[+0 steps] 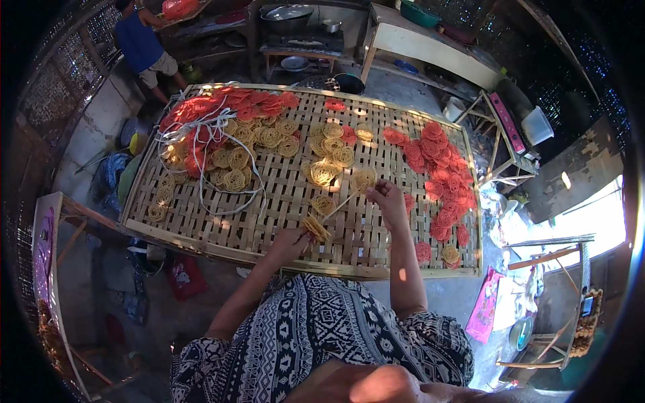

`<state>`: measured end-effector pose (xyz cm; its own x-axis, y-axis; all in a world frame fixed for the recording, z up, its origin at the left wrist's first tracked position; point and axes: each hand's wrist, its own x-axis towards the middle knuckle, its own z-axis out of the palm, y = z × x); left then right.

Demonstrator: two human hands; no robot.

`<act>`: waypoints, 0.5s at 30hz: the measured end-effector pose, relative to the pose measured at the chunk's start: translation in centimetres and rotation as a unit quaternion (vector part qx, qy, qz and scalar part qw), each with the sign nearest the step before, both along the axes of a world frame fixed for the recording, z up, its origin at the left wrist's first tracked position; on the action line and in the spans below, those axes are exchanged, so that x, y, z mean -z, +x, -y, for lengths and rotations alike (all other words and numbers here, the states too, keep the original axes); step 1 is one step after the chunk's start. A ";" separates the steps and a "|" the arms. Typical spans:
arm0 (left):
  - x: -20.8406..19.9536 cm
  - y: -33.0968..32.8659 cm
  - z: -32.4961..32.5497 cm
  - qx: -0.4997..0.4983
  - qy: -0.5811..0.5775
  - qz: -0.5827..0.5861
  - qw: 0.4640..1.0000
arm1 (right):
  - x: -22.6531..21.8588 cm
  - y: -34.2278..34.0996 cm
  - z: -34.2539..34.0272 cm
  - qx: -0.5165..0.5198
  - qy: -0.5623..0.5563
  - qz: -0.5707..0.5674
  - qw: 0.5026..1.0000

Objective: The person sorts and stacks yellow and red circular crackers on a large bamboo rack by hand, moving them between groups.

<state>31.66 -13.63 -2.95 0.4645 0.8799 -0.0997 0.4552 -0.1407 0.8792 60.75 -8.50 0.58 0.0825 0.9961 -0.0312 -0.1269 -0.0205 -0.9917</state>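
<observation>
My left hand (289, 246) is closed on a small stack of yellow lacy round crackers (316, 228) at the near edge of a woven bamboo rack (282, 195). My right hand (388, 201), farther right, pinches a single yellow cracker (365, 178) at its rim. Between the two hands runs a thin pale strip (341, 204); it seems to link the stack with the single cracker. Another yellow cracker (322, 205) lies just beyond my left hand. Beyond it are several more yellow crackers (322, 172) in a loose cluster.
Red crackers (440, 174) are heaped on the rack's right side, more (222, 104) at the far left. A tangle of white string (215, 134) lies over the left pile. A person (140, 40) in blue stands at the far left. A long table (430, 47) stands beyond the rack.
</observation>
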 end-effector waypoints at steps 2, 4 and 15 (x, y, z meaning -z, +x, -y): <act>0.4 0.1 0.0 -0.006 -0.014 0.011 1.000 | 0.1 -0.1 0.0 0.005 0.003 0.006 1.000; 0.6 0.2 0.0 -0.012 -0.027 0.022 0.999 | 0.2 -0.1 -0.2 0.009 0.016 0.029 0.999; 0.6 -1.5 -0.3 -0.159 0.068 0.046 0.984 | 2.4 -6.9 -4.1 -0.016 0.062 0.436 0.898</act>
<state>30.21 -13.29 -3.53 0.1653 0.9845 0.0581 0.4153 -0.1230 0.9013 53.86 -4.42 -1.87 -0.0072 0.9896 0.1436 0.6974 0.1079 -0.7085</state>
